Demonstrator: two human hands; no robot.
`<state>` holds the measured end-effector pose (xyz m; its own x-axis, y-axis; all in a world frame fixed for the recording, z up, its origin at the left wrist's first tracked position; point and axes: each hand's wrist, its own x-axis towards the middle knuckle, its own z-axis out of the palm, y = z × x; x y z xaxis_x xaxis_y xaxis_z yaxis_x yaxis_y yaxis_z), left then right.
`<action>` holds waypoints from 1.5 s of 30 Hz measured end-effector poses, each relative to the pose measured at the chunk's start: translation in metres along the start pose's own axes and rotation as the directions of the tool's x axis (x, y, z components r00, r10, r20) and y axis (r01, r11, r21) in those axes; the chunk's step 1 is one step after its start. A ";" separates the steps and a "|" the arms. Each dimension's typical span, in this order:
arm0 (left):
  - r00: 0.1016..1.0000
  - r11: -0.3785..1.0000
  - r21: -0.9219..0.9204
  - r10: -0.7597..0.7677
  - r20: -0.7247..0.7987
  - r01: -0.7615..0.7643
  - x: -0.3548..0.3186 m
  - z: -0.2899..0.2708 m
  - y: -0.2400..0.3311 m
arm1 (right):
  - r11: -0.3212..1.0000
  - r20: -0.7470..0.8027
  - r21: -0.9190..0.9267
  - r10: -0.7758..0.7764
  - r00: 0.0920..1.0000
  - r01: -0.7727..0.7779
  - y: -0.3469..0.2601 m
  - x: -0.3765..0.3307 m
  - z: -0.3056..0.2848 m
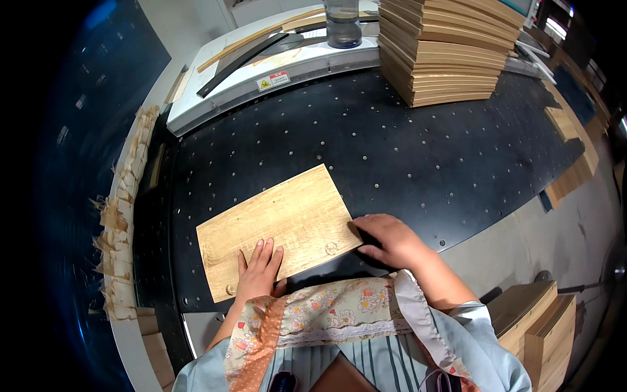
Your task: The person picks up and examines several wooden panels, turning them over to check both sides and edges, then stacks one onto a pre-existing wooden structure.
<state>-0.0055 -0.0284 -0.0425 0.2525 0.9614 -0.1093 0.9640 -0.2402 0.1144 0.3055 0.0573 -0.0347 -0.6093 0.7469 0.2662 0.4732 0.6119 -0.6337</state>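
Note:
A rectangular light wood-grain board (287, 219) lies slantwise on the black table, with two round marks near its front edge. My left hand (257, 274) rests over the near edge, its fingers stretched across the top face and its thumb at the front edge, gripping it. At the board's right end is my right hand (390, 240), with thumb and fingers apart and fingertips close to or touching the end. The board's underside is hidden.
The black table (392, 153) is dotted with small round studs. Behind stands a tall stack of boards (450, 59). A clear container (343, 26) and dark strip (241, 65) sit on a white ledge (222, 85). More boards (529, 313) stand low at the right.

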 end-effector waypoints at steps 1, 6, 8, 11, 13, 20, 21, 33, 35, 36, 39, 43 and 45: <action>0.999 0.999 0.024 -0.033 -0.011 0.033 -0.002 0.003 0.004 | 1.000 -0.083 0.003 -0.016 0.996 0.017 0.005 -0.001 -0.005; 0.987 1.000 -0.012 -0.016 -0.163 0.014 0.000 0.007 0.014 | 0.998 -0.134 -0.038 0.047 0.990 -0.052 0.030 0.009 -0.029; 0.983 1.000 0.000 -0.005 -0.184 0.005 0.003 0.004 0.018 | 0.992 -0.134 -0.124 -0.041 0.990 0.024 0.041 0.030 -0.023; 0.973 1.000 -0.009 0.003 -0.231 -0.006 -0.002 0.003 0.017 | 0.970 0.046 -0.169 -0.168 0.985 0.174 0.040 0.067 -0.010; 0.963 0.999 -0.032 0.016 -0.268 -0.025 -0.003 0.003 0.016 | 0.963 0.160 -0.178 -0.175 0.971 0.203 0.049 0.083 -0.001; 0.927 0.998 -0.066 -0.006 -0.374 -0.020 -0.006 0.006 0.017 | 0.962 -0.172 -0.244 0.079 0.982 -0.120 0.085 0.112 0.001; 0.928 0.997 -0.069 -0.004 -0.372 -0.023 -0.005 0.004 0.018 | 0.970 -0.174 -0.221 0.061 0.983 -0.099 0.085 0.109 0.003; 0.842 0.979 -0.058 -0.200 -0.502 0.198 -0.011 -0.005 0.004 | 0.984 0.083 -0.179 0.005 0.997 0.010 0.057 0.104 0.010; 0.655 0.787 -0.038 -0.538 -0.531 0.616 -0.013 0.001 -0.017 | 0.990 0.094 -0.142 0.021 0.995 -0.007 0.052 0.100 0.010; 0.546 0.673 -0.193 -0.708 -0.448 0.714 -0.023 0.008 -0.036 | 0.994 0.112 -0.113 0.022 0.993 -0.009 0.048 0.098 0.012; 0.548 0.618 -0.414 -0.785 -0.289 0.668 -0.027 0.003 -0.063 | 0.999 0.092 -0.032 0.023 0.996 -0.020 0.043 0.096 0.021; 0.484 0.519 -0.701 -0.830 -0.276 0.490 -0.021 -0.001 -0.071 | 0.957 0.034 0.262 0.119 0.992 -0.124 0.046 0.096 0.027; 0.448 0.454 -0.787 -0.857 -0.255 0.419 -0.021 0.012 -0.077 | 0.867 0.031 0.472 0.166 0.986 -0.161 0.052 0.097 0.030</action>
<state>-0.0839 -0.0315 -0.0610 -0.7341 0.6708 0.1053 0.4771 0.3993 0.7829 0.2521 0.1535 -0.0634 -0.5418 0.8296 0.1349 0.2076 0.2876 -0.9350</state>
